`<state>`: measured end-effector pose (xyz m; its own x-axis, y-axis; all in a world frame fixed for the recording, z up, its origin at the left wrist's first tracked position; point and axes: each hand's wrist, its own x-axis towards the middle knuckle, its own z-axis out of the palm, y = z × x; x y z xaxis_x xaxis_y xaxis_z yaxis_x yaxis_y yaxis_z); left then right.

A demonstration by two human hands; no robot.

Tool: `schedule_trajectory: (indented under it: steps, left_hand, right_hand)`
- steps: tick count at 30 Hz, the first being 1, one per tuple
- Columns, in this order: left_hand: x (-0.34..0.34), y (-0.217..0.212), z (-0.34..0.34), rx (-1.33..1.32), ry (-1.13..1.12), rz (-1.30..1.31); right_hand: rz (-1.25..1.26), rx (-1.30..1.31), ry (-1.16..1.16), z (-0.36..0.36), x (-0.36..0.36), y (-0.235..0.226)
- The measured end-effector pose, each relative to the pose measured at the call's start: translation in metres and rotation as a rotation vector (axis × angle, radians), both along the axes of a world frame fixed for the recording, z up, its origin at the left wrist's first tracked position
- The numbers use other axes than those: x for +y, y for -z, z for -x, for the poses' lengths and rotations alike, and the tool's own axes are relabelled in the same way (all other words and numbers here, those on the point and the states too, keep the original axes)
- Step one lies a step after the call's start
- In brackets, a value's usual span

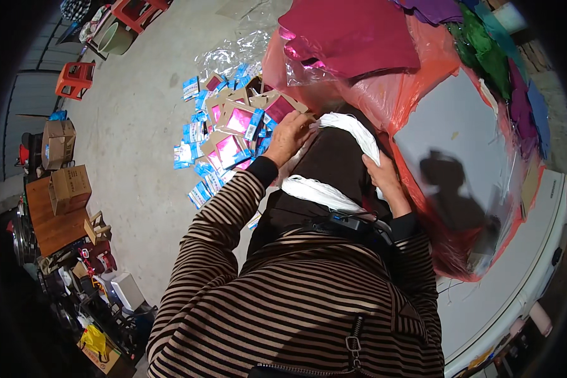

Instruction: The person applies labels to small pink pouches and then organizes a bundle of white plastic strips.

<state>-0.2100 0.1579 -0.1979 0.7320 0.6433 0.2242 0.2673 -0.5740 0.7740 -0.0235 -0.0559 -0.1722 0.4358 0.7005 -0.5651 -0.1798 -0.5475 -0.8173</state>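
A loose bundle of white string [353,126] lies in a loop over my dark-trousered lap. My right hand [387,179] has its fingers closed around the bundle's right side. At the loop's far left, my left hand [288,140] pinches the string with its fingertips; exactly which strands it holds is too small to see. A second stretch of white string [321,194] crosses my lap closer to my waist. Beyond my left hand, a heap of packets [236,120] with blue labels, brown card and shiny pink fronts covers the floor.
Shiny magenta sheets [353,34] rest on red plastic film [384,85] ahead. To the right is a pale board [447,126] bearing a shadow, with green sheets [485,53] behind. Red stools [75,80], cardboard boxes [69,189] and clutter line the left side.
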Motion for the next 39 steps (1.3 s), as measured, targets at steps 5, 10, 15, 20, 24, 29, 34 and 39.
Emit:
schedule_trajectory:
  steps: [5, 10, 15, 20, 24, 29, 34, 39]
  left_hand:
    - [0.001, 0.013, -0.016, -0.070, 0.063, -0.171]
    - [0.006, 0.012, -0.017, -0.041, -0.032, -0.156]
    - [0.031, -0.004, -0.002, -0.230, -0.114, 0.450]
    - [0.065, -0.054, 0.027, 0.170, 0.188, 0.848]
    - [0.092, -0.070, 0.053, 0.604, 0.396, 0.467]
    - [0.178, -0.023, 0.094, 0.481, 0.130, 0.279]
    - [0.267, -0.005, 0.167, 0.307, -0.301, 0.347]
    - [0.307, 0.005, 0.208, 0.572, -0.477, 0.152]
  right_hand:
    - [0.016, 0.006, 0.007, 0.000, 0.000, 0.003]
    - [0.051, 0.015, -0.001, -0.001, 0.000, 0.006]
    - [-0.041, -0.059, 0.025, 0.006, 0.002, 0.013]
    - [-0.068, -0.140, 0.039, 0.006, -0.002, 0.026]
    - [-0.112, -0.187, 0.054, 0.009, 0.000, 0.026]
    - [-0.146, -0.136, 0.098, 0.013, 0.000, 0.020]
    - [-0.148, -0.105, 0.107, 0.020, 0.004, 0.021]
    - [-0.136, -0.117, 0.119, 0.013, 0.000, 0.027]
